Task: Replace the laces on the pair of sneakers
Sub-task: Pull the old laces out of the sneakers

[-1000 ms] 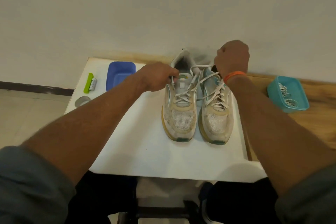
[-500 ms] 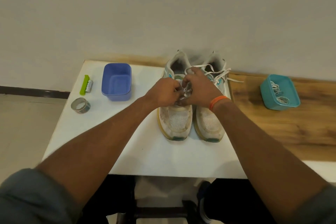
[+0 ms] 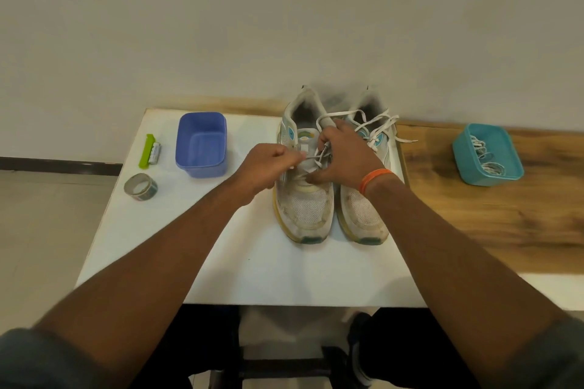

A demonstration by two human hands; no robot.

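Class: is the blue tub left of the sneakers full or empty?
Empty. The blue tub stands upright and open, and its bare floor shows with nothing inside.

A plain pale wall (image 3: 284, 16) fills the top half, with a dark baseboard (image 3: 57, 163) along its foot at left. Beige tiled floor (image 3: 47, 230) below; a white table (image 3: 252, 268) meets a wood-grain counter (image 3: 493, 211) on the right.

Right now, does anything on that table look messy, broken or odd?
Only mildly. The right sneaker's lace hangs undone, one end trailing off the white table onto the wooden surface. Both sneakers' toes look grimy. Nothing appears spilled or broken.
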